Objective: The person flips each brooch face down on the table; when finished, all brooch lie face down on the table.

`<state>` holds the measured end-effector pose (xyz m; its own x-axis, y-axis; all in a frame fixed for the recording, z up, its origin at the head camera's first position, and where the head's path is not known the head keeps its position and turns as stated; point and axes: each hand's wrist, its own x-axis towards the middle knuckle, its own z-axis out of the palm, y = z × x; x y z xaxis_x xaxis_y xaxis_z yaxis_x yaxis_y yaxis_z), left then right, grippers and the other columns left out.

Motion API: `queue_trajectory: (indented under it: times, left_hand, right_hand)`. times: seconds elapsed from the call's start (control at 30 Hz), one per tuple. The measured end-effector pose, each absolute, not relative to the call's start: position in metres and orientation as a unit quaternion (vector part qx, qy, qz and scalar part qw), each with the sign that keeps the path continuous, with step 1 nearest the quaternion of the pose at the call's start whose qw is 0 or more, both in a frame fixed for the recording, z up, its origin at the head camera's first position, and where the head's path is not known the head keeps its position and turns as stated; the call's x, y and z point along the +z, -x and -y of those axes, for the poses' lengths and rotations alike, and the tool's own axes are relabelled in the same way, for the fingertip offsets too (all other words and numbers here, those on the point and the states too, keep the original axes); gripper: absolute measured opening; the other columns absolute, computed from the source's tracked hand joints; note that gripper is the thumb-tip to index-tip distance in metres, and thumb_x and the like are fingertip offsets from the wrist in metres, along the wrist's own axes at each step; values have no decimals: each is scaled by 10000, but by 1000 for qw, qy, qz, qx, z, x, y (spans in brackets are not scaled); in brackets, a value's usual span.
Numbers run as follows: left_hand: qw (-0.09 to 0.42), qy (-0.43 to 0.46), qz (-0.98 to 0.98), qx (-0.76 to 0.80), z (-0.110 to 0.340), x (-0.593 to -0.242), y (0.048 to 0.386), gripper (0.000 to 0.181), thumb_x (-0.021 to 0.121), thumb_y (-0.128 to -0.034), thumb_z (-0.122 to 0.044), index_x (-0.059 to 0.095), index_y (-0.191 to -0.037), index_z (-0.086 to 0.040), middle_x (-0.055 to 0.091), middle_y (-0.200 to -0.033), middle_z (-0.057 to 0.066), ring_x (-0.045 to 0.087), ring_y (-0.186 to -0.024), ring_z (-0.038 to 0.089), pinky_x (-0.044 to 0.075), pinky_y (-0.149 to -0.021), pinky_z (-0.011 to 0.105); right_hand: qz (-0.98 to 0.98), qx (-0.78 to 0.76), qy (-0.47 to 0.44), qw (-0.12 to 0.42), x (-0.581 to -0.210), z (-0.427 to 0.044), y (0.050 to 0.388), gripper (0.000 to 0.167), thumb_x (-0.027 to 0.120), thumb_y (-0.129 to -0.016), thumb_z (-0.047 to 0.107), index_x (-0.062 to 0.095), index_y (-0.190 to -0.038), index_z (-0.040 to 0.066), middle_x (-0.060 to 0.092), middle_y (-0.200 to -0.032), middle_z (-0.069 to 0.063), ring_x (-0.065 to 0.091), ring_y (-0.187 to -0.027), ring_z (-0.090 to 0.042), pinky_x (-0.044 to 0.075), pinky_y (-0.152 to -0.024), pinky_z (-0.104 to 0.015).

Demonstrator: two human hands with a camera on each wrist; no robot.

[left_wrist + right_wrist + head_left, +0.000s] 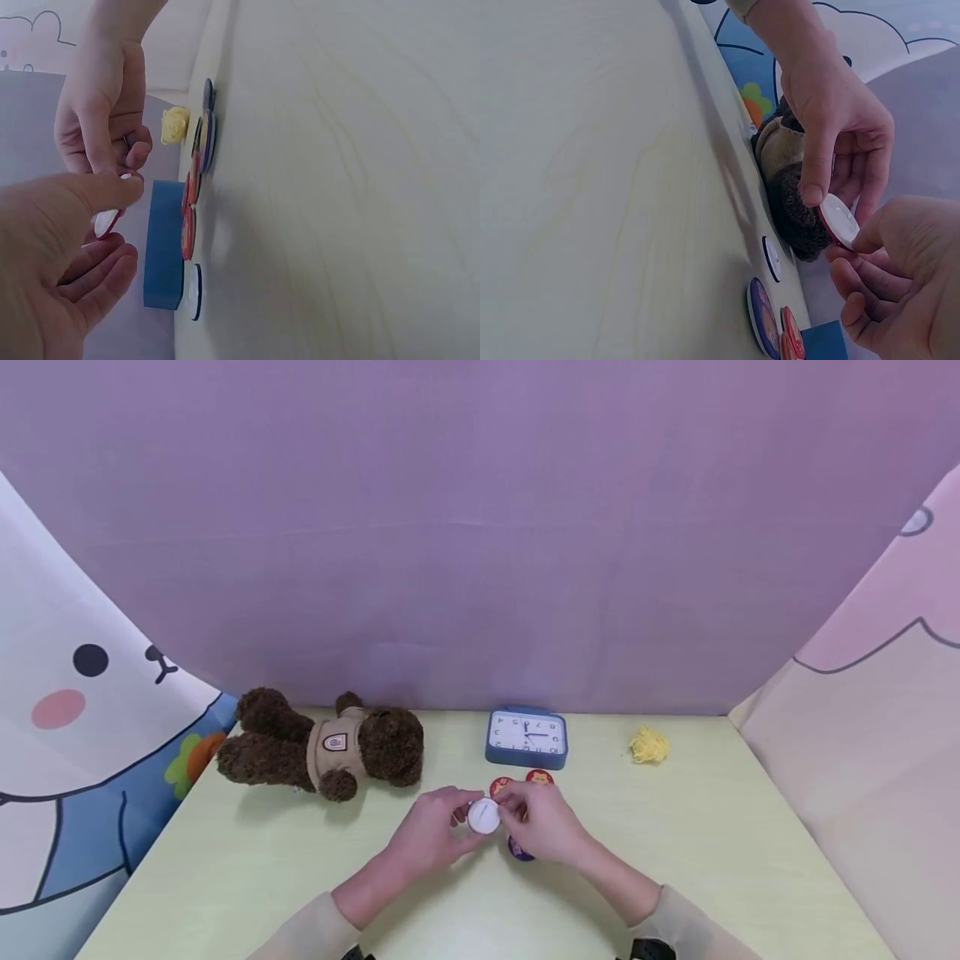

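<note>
A round badge [483,816] with a white back and red rim is held above the table, its back turned up. My left hand [431,831] grips it by the edge between thumb and fingers. From the other side, my right hand [553,827] pinches its rim with thumb and forefinger. Just beyond and beneath the hands lie several more badges: a red one [540,776], another red one [500,785] and a purple one [519,850] partly hidden by the right hand. In the left wrist view a badge with a pale face [196,291] lies apart from these.
Behind the badges a blue clock [527,737] lies face up. A brown teddy bear [337,746] in a beige top lies on its back at the left. To the right is a yellow fluffy ball [648,745]. A purple curtain [465,543] borders the table's far edge.
</note>
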<state>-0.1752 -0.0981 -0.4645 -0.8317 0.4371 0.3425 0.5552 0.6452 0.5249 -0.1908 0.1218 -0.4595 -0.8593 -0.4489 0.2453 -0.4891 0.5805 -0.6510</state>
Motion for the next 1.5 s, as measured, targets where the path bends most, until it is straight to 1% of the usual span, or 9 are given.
queue_trajectory:
  times: [0.3, 0.47, 0.57, 0.83, 1.1, 1.13, 1.23, 1.37, 1.5]
  left_hand:
    - [64, 278, 916, -283, 100, -470, 178, 415, 943, -789, -237, 780, -1133, -72, 760, -973, 23, 700, -834, 164, 564, -733, 191]
    - [34, 274, 924, -266, 103, -476, 179, 395, 956, -757, -232, 783, -1073, -72, 742, -965, 19, 690, -869, 164, 597, -795, 277]
    - [18, 270, 929, -252, 106, -479, 179, 405, 968, -732, -256, 789, -1045, -73, 733, -961, 8, 674, -874, 138, 601, -827, 304]
    - [1, 272, 933, -237, 113, -485, 179, 376, 975, -707, -286, 808, -974, -81, 709, -885, -13, 613, -823, 73, 597, -836, 299]
    - [-10, 275, 931, -239, 116, -488, 180, 352, 966, -697, -281, 802, -940, -86, 689, -859, -14, 563, -792, 49, 572, -789, 266]
    - [-11, 276, 931, -238, 115, -487, 180, 363, 967, -691, -283, 795, -943, -85, 694, -875, -6, 573, -804, 60, 575, -799, 271]
    - [-10, 282, 930, -235, 107, -483, 180, 466, 964, -689, -295, 792, -1044, -48, 744, -952, 42, 641, -870, 121, 596, -866, 313]
    - [-14, 292, 926, -237, 90, -476, 181, 593, 954, -732, -304, 766, -1212, -14, 792, -1061, 73, 704, -965, 176, 605, -928, 337]
    - [-29, 299, 927, -223, 69, -474, 182, 546, 937, -774, -315, 773, -1223, -51, 808, -1091, 55, 716, -992, 180, 600, -946, 323]
  right_hand:
    - [889, 363, -281, 11, -461, -123, 189, 158, 719, -937, 18, 756, -1089, 45, 746, -833, -1, 615, -703, -4, 558, -649, -181]
    - [895, 359, -264, 29, -460, -129, 192, 127, 723, -939, 15, 778, -1046, 54, 758, -871, 20, 635, -757, -13, 578, -699, -197]
    - [899, 353, -258, 34, -460, -134, 193, 105, 729, -940, 21, 783, -1017, 67, 749, -864, 35, 625, -755, -16, 572, -694, -200]
    - [910, 332, -249, 1, -469, -146, 192, 101, 762, -929, 39, 783, -1026, 60, 758, -900, -1, 622, -771, -22, 568, -694, -179]
    - [920, 310, -242, 9, -473, -163, 188, 93, 775, -916, 37, 789, -984, 99, 722, -847, 57, 570, -710, 3, 536, -651, -180]
    - [919, 308, -246, 9, -474, -164, 188, 88, 775, -915, 35, 788, -978, 96, 717, -837, 55, 559, -694, 7, 528, -638, -181]
    - [922, 295, -252, 8, -475, -168, 185, 86, 781, -913, 44, 796, -980, 96, 718, -831, 54, 550, -683, 15, 522, -631, -181]
    - [933, 260, -249, 7, -477, -171, 181, 143, 802, -907, 91, 809, -1048, 115, 748, -889, 50, 625, -773, -26, 567, -716, -212]
    - [938, 234, -256, 4, -478, -172, 176, 242, 830, -861, 110, 808, -1102, 125, 776, -967, 40, 685, -887, -101, 605, -822, -291]
